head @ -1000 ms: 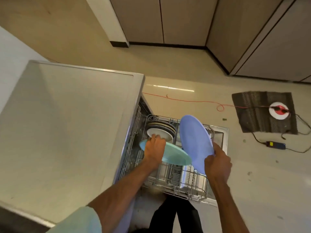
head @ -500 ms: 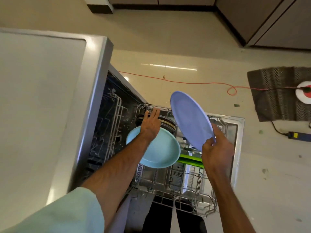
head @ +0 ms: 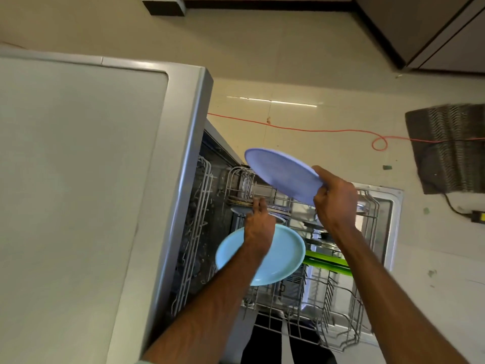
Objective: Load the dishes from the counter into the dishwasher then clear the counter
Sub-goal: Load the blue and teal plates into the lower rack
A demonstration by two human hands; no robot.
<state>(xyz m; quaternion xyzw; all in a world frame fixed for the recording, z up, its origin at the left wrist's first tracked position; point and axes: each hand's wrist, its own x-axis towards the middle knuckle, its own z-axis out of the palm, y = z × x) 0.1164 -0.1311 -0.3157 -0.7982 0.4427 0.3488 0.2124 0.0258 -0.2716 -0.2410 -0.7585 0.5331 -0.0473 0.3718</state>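
I'm loading plates. My right hand (head: 336,203) pinches the purple plate (head: 280,174); my left hand (head: 258,223) lies over the blue plate (head: 284,256), grip unclear. Next, the purple plate needs a free slot in the rack (head: 351,334).

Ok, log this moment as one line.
left hand: rests on teal plate over rack | right hand: grips purple plate aloft | stage: loading

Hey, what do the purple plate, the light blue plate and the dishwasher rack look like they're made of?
Purple plate: probably plastic or melamine; flat matte colour, thin rim. Light blue plate: likely the same, slightly glossier, with soft sheen inside its rim; glazed ceramic can't be excluded. Rack: metal wire with a pale grey coating, judging by thin bent rods.
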